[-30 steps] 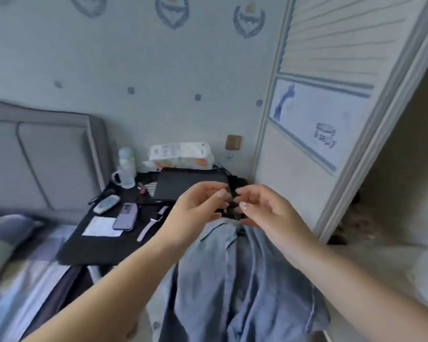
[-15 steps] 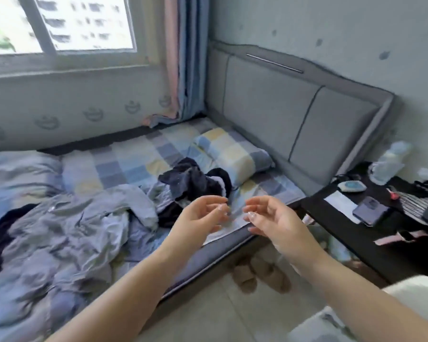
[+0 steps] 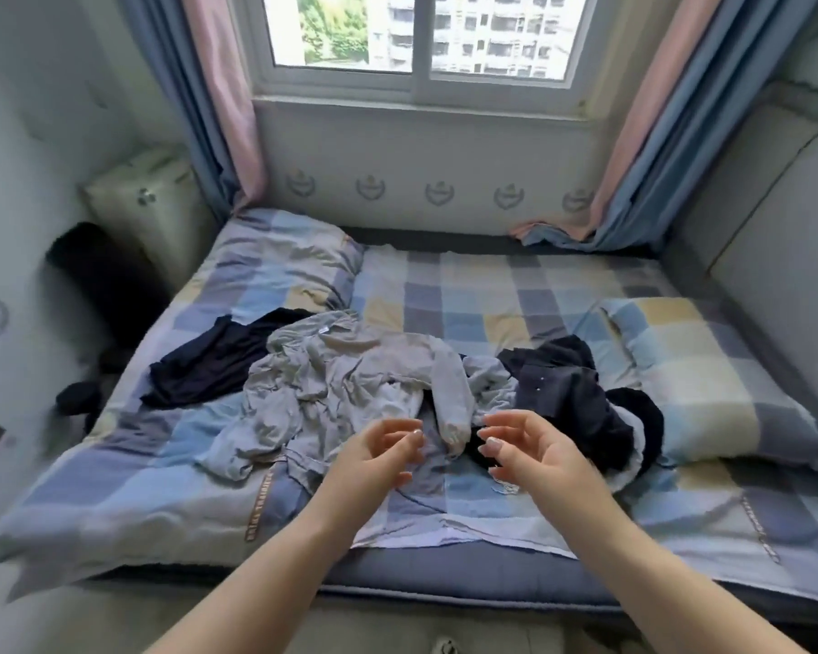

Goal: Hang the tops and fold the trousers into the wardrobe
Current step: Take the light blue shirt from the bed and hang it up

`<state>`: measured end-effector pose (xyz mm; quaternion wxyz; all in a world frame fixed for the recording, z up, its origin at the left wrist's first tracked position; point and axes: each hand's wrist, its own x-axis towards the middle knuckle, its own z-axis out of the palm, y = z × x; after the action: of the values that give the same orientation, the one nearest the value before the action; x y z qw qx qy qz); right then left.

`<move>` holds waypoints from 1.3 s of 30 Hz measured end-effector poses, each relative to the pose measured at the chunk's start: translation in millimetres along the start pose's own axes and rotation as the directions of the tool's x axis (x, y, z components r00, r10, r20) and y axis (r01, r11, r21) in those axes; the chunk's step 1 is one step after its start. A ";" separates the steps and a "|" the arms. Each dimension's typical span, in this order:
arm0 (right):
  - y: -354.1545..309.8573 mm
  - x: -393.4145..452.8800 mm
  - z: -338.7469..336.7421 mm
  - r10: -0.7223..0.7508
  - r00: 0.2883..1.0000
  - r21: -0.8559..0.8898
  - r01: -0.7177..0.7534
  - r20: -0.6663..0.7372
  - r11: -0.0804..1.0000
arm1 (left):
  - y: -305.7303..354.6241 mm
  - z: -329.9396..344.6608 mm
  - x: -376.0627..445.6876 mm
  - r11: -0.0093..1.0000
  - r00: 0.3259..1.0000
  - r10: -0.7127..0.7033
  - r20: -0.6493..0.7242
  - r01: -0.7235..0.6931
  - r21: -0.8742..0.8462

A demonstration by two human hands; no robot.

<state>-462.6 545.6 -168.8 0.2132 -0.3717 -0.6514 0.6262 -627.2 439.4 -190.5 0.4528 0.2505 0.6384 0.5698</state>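
Observation:
A heap of clothes lies on the checked bed [image 3: 492, 299]. In its middle is a crumpled grey garment [image 3: 341, 389] with a long sleeve hanging toward me. A dark navy garment [image 3: 218, 361] lies flat at its left, and a dark bundle [image 3: 572, 394] sits at its right beside the pillow. My left hand [image 3: 379, 455] and my right hand [image 3: 534, 455] hover side by side just above the heap's near edge, palms facing each other, fingers loosely curved, holding nothing. The wardrobe is out of view.
A checked pillow [image 3: 700, 384] lies at the right and another pillow [image 3: 279, 271] at the back left. A grey padded headboard [image 3: 775, 238] bounds the right side. Window and curtains [image 3: 218, 110] stand behind the bed. A white box [image 3: 147, 205] and dark items sit at the left.
The view has swung left from the wardrobe and a hung blue shirt, past the bedside table, to face the bed. My hands let go of the hanger and now hover empty over the clothes.

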 end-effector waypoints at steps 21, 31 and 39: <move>25.1 255.4 174.1 0.269 0.958 -0.082 -0.261 0.103 0.962 | -45.0 -256.4 159.3 0.936 0.880 -0.311 -0.360 0.217 -0.278; 89.7 356.5 249.9 0.438 0.897 -0.050 -0.441 -0.059 0.896 | -73.7 -357.6 283.4 0.908 0.858 -0.402 -0.320 0.328 -0.263; 173.8 490.2 281.7 0.404 0.908 -0.154 -0.418 -0.111 0.895 | -153.8 -379.4 385.0 0.878 0.818 -0.469 -0.332 0.391 -0.276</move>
<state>-944.4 718.2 -465.3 0.0674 -0.5418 -0.6018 0.5829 -1103.5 536.7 -472.5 0.4563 -0.0648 0.6962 0.5503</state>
